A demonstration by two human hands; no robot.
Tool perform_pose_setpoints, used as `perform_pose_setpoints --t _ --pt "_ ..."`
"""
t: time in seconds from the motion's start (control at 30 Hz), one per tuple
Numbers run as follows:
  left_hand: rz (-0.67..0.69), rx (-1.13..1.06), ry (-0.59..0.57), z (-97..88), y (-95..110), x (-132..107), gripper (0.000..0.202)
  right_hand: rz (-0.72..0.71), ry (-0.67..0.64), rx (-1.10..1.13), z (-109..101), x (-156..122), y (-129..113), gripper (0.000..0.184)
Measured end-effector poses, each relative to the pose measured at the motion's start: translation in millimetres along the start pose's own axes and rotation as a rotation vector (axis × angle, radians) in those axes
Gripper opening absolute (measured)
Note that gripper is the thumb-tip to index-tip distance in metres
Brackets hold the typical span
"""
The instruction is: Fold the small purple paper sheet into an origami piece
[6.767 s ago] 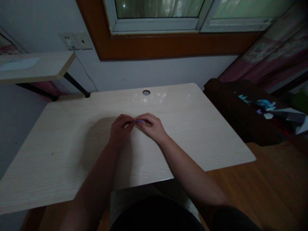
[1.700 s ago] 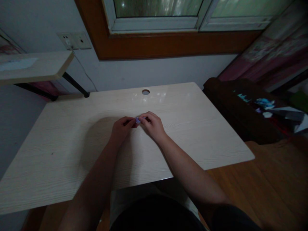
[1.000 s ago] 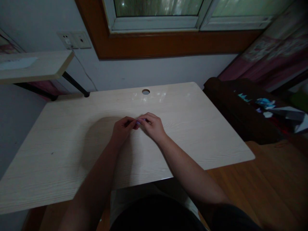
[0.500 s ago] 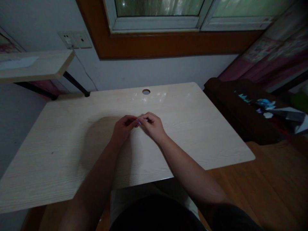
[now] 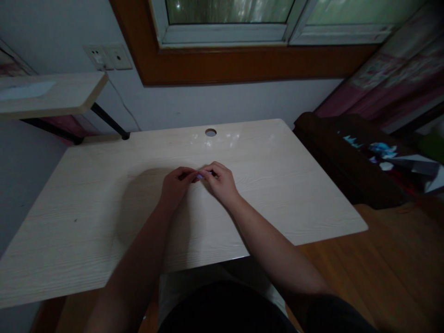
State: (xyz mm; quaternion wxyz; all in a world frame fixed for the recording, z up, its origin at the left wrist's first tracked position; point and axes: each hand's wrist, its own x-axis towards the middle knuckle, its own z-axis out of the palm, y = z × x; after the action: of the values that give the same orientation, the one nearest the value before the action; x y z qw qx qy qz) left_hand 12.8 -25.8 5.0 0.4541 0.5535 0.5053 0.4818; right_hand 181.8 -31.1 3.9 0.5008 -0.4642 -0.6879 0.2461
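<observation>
Over the middle of a pale wood-grain desk [image 5: 277, 189], my two hands meet at the fingertips. Between them is a small light-purple thing [image 5: 200, 176], mostly covered by the fingers; its kind cannot be made out. My left hand [image 5: 175, 185] is closed in a pinch at its left side. My right hand [image 5: 220, 181] pinches it from the right, thumb and forefinger pressed together. The two hands touch or nearly touch each other.
A round cable hole [image 5: 211, 132] lies near the desk's back edge. At the left stands a raised shelf [image 5: 69, 95] on black legs. A white cord [image 5: 121, 99] hangs from a wall socket [image 5: 99, 58]. To the right is a dark cabinet [image 5: 333, 157] with assorted items on it.
My left fingers have shifted very slightly left, and less of the purple thing shows. Both hands keep their pinch.
</observation>
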Motion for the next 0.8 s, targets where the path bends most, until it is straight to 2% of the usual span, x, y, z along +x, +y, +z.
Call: perform_pose_setpoints --t 0.27,0.43,0.6,0.7,0.8 --pt "0.066 -0.048 0.077 -0.4 0.5 2.2 0.028 0.071 0.037 0.040 2.6 1.0 3.9 0.017" --pt "0.098 -0.076 0.107 -1.8 -5.2 3.1 0.028 0.069 0.010 0.062 1.5 1.4 2.0 0.016" --pt "0.073 -0.143 0.042 -2.3 -6.3 4.3 0.037 0.076 0.034 0.117 -1.1 1.9 -0.3 0.016" --pt "0.021 -0.129 -0.018 -2.3 -3.9 3.4 0.031 0.063 0.037 0.123 -1.3 1.8 -0.3 0.015" --pt "-0.013 -0.104 -0.025 -2.8 -1.4 1.5 0.026 0.050 0.028 0.120 -0.1 1.7 0.3 0.015"
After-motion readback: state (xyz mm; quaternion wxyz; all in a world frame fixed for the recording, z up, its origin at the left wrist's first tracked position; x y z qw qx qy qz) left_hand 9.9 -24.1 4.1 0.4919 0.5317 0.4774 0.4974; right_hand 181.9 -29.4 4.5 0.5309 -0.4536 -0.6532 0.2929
